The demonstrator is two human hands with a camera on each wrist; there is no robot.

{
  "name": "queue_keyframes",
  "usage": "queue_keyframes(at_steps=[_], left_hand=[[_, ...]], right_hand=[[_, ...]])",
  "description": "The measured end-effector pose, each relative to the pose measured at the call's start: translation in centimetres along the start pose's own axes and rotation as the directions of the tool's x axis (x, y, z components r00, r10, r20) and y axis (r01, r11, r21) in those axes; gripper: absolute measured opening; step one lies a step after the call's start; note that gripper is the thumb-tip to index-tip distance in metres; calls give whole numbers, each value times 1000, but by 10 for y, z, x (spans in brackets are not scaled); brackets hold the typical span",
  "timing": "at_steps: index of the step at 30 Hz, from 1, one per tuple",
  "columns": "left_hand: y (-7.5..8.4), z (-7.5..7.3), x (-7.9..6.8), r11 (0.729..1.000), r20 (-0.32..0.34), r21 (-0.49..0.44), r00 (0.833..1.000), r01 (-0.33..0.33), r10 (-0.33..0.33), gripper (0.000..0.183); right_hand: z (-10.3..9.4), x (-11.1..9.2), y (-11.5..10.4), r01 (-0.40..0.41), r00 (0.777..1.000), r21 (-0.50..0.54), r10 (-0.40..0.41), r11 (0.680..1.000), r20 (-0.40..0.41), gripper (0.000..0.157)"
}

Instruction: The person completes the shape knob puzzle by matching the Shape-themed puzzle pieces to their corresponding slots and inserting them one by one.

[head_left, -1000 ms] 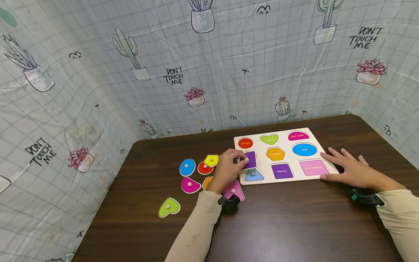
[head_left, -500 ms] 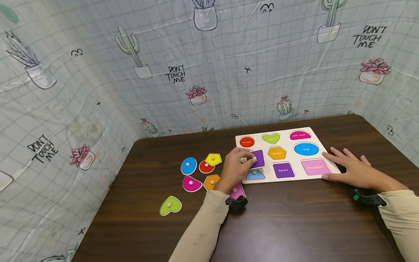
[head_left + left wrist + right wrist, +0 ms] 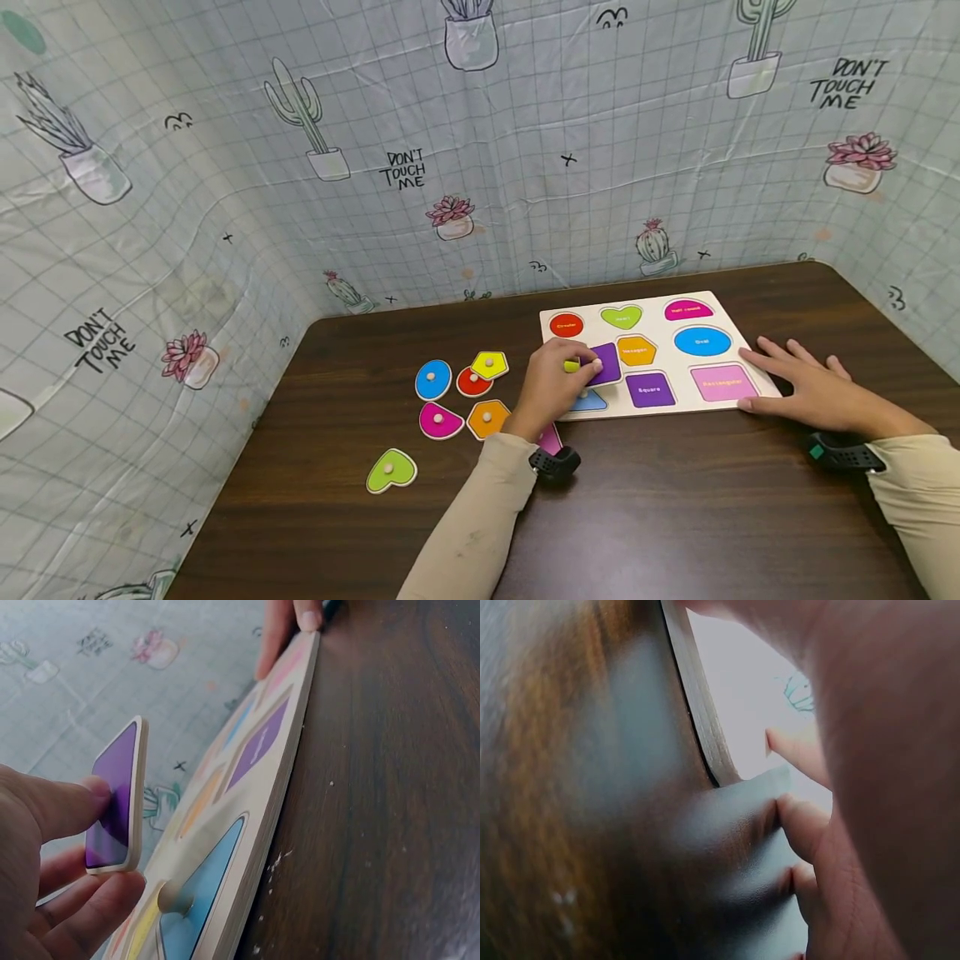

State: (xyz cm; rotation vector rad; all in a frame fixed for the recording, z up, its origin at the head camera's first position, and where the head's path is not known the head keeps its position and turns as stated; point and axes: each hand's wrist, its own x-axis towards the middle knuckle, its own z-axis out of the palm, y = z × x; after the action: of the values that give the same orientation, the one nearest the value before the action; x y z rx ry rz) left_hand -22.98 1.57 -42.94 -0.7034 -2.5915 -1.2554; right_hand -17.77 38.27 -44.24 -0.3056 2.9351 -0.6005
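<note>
A purple square puzzle piece (image 3: pixel 609 364) is pinched between the thumb and fingers of my left hand (image 3: pixel 549 385), held tilted above the white shape board (image 3: pixel 682 393). In the left wrist view, this square (image 3: pixel 112 802) stands clear of the board, thumb on its purple face. Below it, a blue triangle piece (image 3: pixel 202 900) with a round knob lies in the board. The printed purple square slot (image 3: pixel 651 390) shows just right of the held piece. My right hand (image 3: pixel 813 390) rests with spread fingers at the board's right edge, thumb touching its corner.
Left of the board lie a blue piece (image 3: pixel 432 381), a yellow pentagon (image 3: pixel 491 365) overlapping a red piece (image 3: pixel 472 383), a magenta half-round (image 3: pixel 441 422), an orange hexagon (image 3: pixel 486 419) and a green heart (image 3: pixel 392 472). A pink piece (image 3: pixel 551 439) is partly hidden by my left wrist.
My left hand has moved to the right with the purple square, across the board towards the hexagon and square slots. The right hand has stayed at the board's edge.
</note>
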Motion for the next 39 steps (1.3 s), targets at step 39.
queue_keyframes(at_steps=[39], left_hand=[[29,36,9,1000,14,-19,1000,13,-12,12]], right_hand=[[-2,-1,-3,-12,1000,-13,12,1000,-10,93]])
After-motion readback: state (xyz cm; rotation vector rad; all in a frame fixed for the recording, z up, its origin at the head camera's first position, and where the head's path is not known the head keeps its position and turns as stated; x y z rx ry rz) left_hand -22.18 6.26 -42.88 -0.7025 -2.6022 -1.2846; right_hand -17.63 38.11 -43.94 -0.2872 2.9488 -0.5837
